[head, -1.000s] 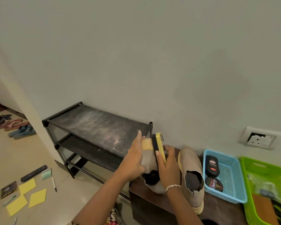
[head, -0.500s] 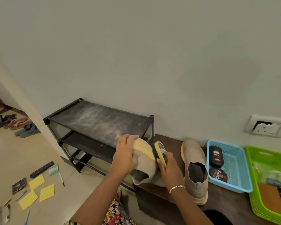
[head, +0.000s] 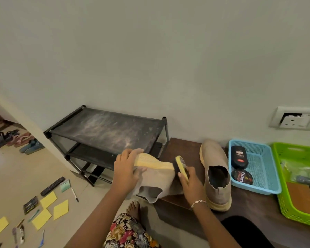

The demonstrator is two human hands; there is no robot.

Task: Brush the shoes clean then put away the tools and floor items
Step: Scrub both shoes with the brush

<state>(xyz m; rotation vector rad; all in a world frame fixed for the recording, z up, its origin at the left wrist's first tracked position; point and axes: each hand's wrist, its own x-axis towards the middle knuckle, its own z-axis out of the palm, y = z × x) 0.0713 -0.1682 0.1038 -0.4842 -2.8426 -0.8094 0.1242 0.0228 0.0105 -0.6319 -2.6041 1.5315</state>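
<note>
The right hand (head: 191, 183) grips the brush (head: 182, 167) against the sole of the shoe (head: 156, 183), which the left hand (head: 126, 170) holds tipped over the worktop (head: 183, 149) edge. This looks like the brushing step; the next move calls for firm strokes along the sole.

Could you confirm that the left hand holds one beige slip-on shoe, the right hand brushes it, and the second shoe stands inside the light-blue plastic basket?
No: the head view shows the second beige slip-on shoe standing on the dark wooden bench beside the light-blue plastic basket, not inside it. Left hand and right hand are as stated.
</note>
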